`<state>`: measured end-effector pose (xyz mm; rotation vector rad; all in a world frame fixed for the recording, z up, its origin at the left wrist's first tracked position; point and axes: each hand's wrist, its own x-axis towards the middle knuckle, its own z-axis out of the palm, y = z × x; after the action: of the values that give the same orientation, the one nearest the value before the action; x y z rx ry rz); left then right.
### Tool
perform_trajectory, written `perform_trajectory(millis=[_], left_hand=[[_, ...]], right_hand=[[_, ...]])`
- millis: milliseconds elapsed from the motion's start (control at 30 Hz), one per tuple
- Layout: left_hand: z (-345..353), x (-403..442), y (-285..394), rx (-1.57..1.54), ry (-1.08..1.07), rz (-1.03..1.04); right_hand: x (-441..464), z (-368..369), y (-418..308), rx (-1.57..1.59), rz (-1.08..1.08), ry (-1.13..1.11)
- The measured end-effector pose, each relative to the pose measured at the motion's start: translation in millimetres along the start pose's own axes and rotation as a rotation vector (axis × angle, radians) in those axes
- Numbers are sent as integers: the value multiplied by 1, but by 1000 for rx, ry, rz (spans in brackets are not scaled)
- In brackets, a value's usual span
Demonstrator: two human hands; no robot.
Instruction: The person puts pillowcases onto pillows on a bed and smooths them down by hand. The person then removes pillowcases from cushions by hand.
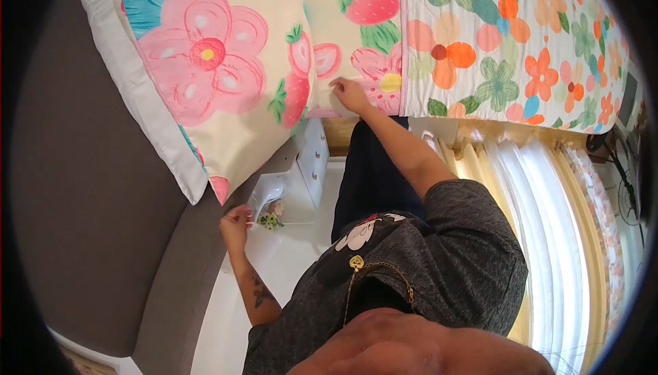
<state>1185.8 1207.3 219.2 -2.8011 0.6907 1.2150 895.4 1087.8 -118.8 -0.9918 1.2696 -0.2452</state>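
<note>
My left hand (236,227) is just below the pointed corner of a large pillow (212,59) with pink flowers and strawberries. Its fingers are loosely bent and a little apart, and I see nothing held in them. Over the strawberry-print sheet (380,35), close to the bed's near edge, is my right hand (349,95). Its fingers are half curled, and no fold of cloth shows between them; whether they touch the sheet is hard to tell. A quilt (480,53) with orange and green flowers lies to the right. A white layer (147,125) shows along the pillow's left side.
A grey padded headboard (103,203) rises on the left. Below the pillow stands a white bedside cabinet (312,162) with drawers, and near it are small flowers (271,221). White and yellow curtains (548,217) hang at the right, with dark cables (625,176) beyond.
</note>
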Motion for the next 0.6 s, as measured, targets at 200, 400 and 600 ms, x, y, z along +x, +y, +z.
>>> perform_trajectory(millis=[200,400,600], left_hand=[[61,3,-39,189,-265,74],[88,14,-94,274,-252,128],[90,26,-108,356,-336,156]], right_hand=[[13,-65,-29,-356,-504,590],[-40,4,11,-1043,-564,171],[-152,86,82,-914,-115,-965]])
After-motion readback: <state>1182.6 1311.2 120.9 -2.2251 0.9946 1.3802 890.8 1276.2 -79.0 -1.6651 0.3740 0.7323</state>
